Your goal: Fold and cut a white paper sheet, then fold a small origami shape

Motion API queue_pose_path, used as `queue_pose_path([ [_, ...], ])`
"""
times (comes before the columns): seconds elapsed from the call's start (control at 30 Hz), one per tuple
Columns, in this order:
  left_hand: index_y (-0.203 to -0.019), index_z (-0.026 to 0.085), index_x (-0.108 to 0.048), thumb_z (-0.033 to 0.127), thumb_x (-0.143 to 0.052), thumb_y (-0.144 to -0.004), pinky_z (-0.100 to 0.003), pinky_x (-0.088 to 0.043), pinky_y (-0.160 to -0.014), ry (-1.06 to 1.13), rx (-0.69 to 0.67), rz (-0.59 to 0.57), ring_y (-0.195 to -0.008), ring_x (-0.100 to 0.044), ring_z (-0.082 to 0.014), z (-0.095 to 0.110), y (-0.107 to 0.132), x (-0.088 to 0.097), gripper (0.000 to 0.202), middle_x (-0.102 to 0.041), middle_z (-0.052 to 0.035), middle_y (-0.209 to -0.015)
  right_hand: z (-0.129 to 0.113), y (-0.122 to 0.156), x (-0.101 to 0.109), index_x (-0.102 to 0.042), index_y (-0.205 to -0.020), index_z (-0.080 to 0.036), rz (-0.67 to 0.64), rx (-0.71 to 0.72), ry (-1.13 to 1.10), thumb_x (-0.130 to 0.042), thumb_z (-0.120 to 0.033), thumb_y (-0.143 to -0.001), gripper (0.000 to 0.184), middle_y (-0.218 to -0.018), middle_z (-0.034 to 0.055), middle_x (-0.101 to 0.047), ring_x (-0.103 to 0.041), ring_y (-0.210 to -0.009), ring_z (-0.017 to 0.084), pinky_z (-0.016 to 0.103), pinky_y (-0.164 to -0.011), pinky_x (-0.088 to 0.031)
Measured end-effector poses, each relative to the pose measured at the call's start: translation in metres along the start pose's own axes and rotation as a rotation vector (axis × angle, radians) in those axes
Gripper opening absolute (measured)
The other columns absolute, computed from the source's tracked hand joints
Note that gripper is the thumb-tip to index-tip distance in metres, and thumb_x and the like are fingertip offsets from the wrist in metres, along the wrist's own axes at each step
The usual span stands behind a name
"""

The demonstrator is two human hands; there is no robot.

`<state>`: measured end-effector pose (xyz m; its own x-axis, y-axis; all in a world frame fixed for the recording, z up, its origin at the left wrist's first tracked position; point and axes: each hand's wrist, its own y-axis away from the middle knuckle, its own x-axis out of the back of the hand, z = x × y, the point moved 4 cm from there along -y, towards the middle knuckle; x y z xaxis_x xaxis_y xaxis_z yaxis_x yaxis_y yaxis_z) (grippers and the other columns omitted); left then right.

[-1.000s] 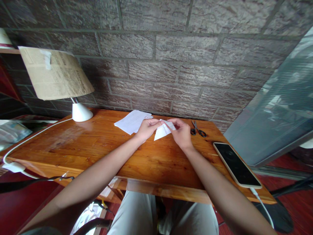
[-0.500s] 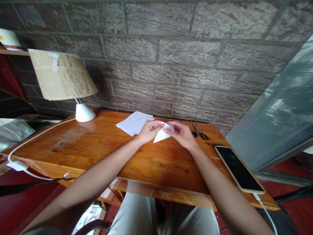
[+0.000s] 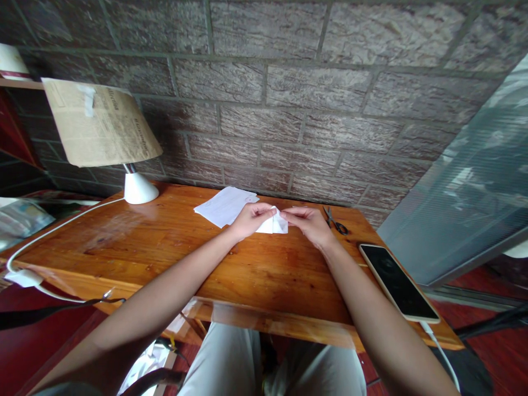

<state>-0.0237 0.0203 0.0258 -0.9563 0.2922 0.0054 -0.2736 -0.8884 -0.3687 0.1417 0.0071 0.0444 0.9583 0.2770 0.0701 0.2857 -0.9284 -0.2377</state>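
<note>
A small folded piece of white paper [image 3: 279,224] is held between my two hands above the wooden table [image 3: 264,275]. My left hand [image 3: 250,220] pinches its left side, with the thumb on top. At its upper right edge, the thumb and fingers of my right hand [image 3: 309,223] close on the paper. A vertical crease or edge shows down the middle of the sheet. Just behind my left hand lies a stack of white paper sheets [image 3: 225,204]. Scissors with black handles [image 3: 336,221] rest to the right of my right hand.
A lamp [image 3: 138,188] with a newsprint shade stands at the back left, its white cord running off the left edge. A phone [image 3: 398,283] with a charging cable lies at the right edge. A brick wall [image 3: 280,121] rises behind the table.
The paper has turned from a pointed shape, tip downward, to one with a flat lower edge. My right hand has shifted slightly right, to the paper's upper right edge.
</note>
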Motion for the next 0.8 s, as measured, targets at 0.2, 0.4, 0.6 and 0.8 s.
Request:
queue_pose_path([
  [0.2, -0.080, 0.013, -0.072, 0.052, -0.071, -0.075, -0.024, -0.037, -0.058, -0.043, -0.003, -0.030, -0.064, -0.055, -0.0131, 0.000, 0.001, -0.002, 0.039, -0.068, -0.0017, -0.071, 0.002, -0.002, 0.001, -0.078, -0.079, -0.020, 0.051, 0.052, 0.086, -0.081, -0.047, -0.063, 0.031, -0.084, 0.0026, -0.078, -0.068, -0.074, 0.016, 0.033, -0.082, -0.054],
  [0.4, -0.087, 0.014, -0.073, 0.049, -0.067, -0.079, -0.026, -0.041, -0.066, -0.075, -0.045, -0.051, -0.073, -0.059, -0.0159, 0.002, 0.000, -0.002, 0.036, -0.071, -0.0048, -0.082, 0.003, -0.001, 0.001, -0.077, -0.075, -0.021, 0.099, 0.063, 0.073, -0.084, -0.044, -0.059, 0.030, -0.081, 0.0023, -0.077, -0.067, -0.071, 0.016, 0.032, -0.077, -0.054],
  [0.6, -0.089, 0.014, -0.074, 0.048, -0.067, -0.080, -0.027, -0.045, -0.072, -0.088, -0.080, -0.037, -0.079, -0.063, -0.0180, -0.001, -0.001, 0.000, 0.036, -0.073, -0.0065, -0.087, 0.001, 0.001, -0.004, -0.075, -0.074, -0.020, 0.121, 0.065, 0.044, -0.085, -0.046, -0.058, 0.032, -0.079, 0.0020, -0.076, -0.067, -0.071, 0.015, 0.032, -0.078, -0.055],
  [0.8, -0.089, 0.014, -0.073, 0.049, -0.068, -0.080, -0.027, -0.047, -0.071, -0.074, -0.120, 0.002, -0.075, -0.062, -0.0168, 0.002, 0.001, -0.002, 0.037, -0.074, -0.0063, -0.086, 0.010, 0.000, -0.003, -0.075, -0.080, -0.021, 0.018, -0.153, -0.234, -0.086, -0.045, -0.058, 0.034, -0.087, 0.0028, -0.077, -0.071, -0.076, 0.016, 0.031, -0.076, -0.057],
])
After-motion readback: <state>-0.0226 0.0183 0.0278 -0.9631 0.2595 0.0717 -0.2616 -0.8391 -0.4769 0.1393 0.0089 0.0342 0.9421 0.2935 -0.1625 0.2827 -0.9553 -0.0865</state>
